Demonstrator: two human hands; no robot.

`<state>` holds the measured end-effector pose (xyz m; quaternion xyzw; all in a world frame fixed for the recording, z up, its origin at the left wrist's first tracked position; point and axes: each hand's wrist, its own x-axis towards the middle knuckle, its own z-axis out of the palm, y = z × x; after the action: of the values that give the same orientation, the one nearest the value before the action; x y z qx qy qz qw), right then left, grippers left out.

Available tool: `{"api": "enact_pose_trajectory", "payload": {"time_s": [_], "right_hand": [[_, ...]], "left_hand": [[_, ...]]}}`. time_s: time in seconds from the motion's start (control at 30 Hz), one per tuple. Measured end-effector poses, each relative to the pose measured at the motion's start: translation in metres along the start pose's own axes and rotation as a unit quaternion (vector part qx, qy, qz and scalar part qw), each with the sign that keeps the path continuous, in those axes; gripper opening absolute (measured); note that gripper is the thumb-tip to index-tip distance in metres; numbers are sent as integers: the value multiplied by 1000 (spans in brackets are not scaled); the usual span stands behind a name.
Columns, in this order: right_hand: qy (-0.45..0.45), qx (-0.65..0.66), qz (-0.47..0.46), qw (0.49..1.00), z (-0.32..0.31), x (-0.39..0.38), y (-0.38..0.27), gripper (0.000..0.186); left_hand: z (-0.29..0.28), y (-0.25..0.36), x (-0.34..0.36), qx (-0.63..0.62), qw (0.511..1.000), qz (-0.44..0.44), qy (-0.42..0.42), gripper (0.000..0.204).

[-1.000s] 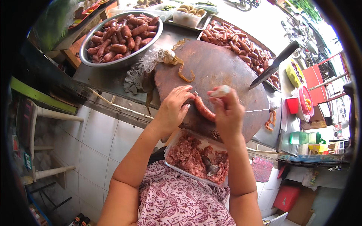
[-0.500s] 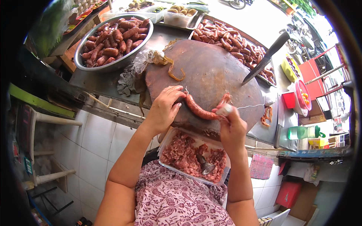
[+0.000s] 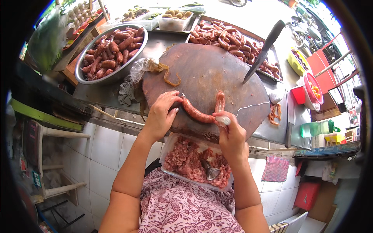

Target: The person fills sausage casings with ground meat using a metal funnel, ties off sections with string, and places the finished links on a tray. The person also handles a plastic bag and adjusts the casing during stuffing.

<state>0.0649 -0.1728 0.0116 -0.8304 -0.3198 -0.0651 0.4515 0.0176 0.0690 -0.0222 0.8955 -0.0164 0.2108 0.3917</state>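
A plump pinkish-red sausage [image 3: 196, 112] lies curved on a round wooden chopping block [image 3: 202, 70]. My left hand [image 3: 160, 115] rests at its tied left end, fingertips touching it, thumb apart. At the sausage's right end my right hand [image 3: 232, 136] pinches the casing, with something whitish around the fingertips that I cannot make out. Beyond these fingers a shorter, loosely filled length of casing [image 3: 220, 101] points away. White string [image 3: 252, 105] runs from near my right hand to the block's right side. Below the block sits a plastic tub of minced meat [image 3: 182, 157] with a metal funnel [image 3: 211, 171] in it.
A knife [image 3: 264, 52] stands stuck in the block at right. Sausages fill a metal bowl [image 3: 79, 73] at far left and a tray [image 3: 278, 58] at far right. A crumpled plastic bag [image 3: 140, 69] and casing strips [image 3: 167, 75] lie at left. A green bottle [image 3: 316, 129] lies right.
The short casing length beyond my right hand now points more straight away from me. The string sags in a curve instead of running nearly straight. The whole view has shifted slightly.
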Motion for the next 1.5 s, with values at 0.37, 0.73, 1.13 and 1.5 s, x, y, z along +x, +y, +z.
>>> {"api": "enact_pose_trajectory", "payload": {"time_s": [0.37,0.73,1.13,1.5], "right_hand": [[258,249,61,931,-34,4,32,16],[326,224,379,837,-167,-13,243,23],[39,143,90,985,-66,-19,17,51],[-51,99,82,990,-27,-11,-1,40]], "left_hand": [[25,57,1,158,983,94,6,45],[76,91,16,220,972,36,-70,21],[34,70,49,-645,733,-213,27,27],[48,71,12,-662,687,-298,34,30]]}}
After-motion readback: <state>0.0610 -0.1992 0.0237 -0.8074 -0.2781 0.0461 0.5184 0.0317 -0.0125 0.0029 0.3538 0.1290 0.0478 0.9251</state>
